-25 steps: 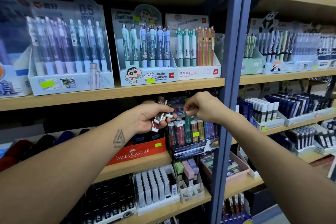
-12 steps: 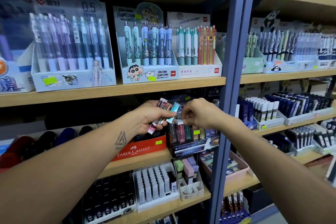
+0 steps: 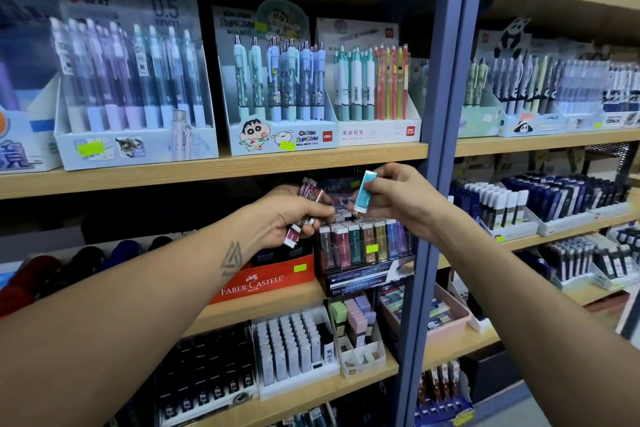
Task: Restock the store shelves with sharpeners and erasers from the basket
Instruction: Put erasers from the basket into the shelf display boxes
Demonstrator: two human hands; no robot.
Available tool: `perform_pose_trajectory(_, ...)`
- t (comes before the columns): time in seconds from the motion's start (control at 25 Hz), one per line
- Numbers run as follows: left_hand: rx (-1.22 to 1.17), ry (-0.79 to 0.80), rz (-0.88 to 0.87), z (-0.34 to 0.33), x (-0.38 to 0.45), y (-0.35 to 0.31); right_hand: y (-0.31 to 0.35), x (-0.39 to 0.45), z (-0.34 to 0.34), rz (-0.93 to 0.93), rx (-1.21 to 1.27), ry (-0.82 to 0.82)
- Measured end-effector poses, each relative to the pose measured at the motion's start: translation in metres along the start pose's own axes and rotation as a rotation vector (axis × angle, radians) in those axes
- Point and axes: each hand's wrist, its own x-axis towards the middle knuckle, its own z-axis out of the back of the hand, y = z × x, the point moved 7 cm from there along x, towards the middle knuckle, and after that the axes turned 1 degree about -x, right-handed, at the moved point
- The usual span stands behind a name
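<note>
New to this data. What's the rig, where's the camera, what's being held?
There is no robot: a person works bare-handed, filmed by one wide-angle camera on their head that looks down at a store shelf. The right hand pinches a slim teal eraser with a white end above a dark display box of coloured slim erasers. The left hand grips a small bundle of pinkish slim erasers. A red Faber-Castell cardboard box sits beside the display on the wooden shelf board.

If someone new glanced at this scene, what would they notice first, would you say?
Probably the two hands at the centre: the right hand pinches a teal eraser above the display box of coloured erasers, while the left hand grips a bundle of pinkish ones. Above, rows of pastel pens fill the shelf.
</note>
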Motion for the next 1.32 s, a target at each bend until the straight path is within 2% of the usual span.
perform_pose_trajectory(0.04, -0.007, -0.012, 0.007, 0.004, 0.002, 0.001, 0.001, -0.003, 0.003, 0.005, -0.034, 0.033)
perform_pose_trajectory(0.08, -0.007, -0.024, 0.009, 0.006, 0.003, 0.003, 0.002, -0.006, 0.006, 0.035, -0.177, 0.077)
perform_pose_trajectory(0.2, 0.02, -0.038, 0.002, 0.006, 0.004, 0.008, 0.004, -0.011, 0.003, 0.15, -0.826, 0.227)
perform_pose_trajectory(0.28, 0.017, -0.036, -0.006, 0.004, 0.005, 0.009, 0.003, -0.009, -0.004, 0.163, -1.049, 0.289)
perform_pose_trajectory(0.44, -0.001, -0.032, -0.006, 0.002, 0.003, 0.008, 0.009, -0.002, -0.011, 0.278, -1.208, 0.186)
perform_pose_trajectory(0.52, -0.029, -0.023, 0.001, 0.002, 0.001, 0.007, 0.01, 0.0, -0.015, 0.296, -1.221, 0.187)
perform_pose_trajectory(0.64, -0.087, 0.003, 0.025, 0.002, -0.003, 0.007, 0.008, -0.003, -0.025, 0.307, -1.299, 0.237)
perform_pose_trajectory(0.96, -0.126, 0.128, 0.041, -0.002, -0.019, 0.007, 0.0, -0.002, -0.031, 0.257, -1.442, 0.182)
perform_pose_trajectory(1.04, -0.101, 0.191, 0.036, -0.002, -0.024, 0.009, 0.003, 0.0, -0.03, 0.254, -1.409, 0.179)
perform_pose_trajectory(1.08, -0.099, 0.231, 0.039, -0.003, -0.028, 0.01, 0.009, 0.0, -0.031, 0.29, -1.308, 0.166)
perform_pose_trajectory(1.2, -0.121, 0.347, 0.048, -0.008, -0.036, 0.012, 0.03, -0.008, -0.039, 0.295, -0.749, 0.188)
perform_pose_trajectory(1.32, -0.175, 0.397, 0.035, -0.01, -0.043, 0.011, 0.028, -0.013, -0.052, 0.218, -0.508, 0.299)
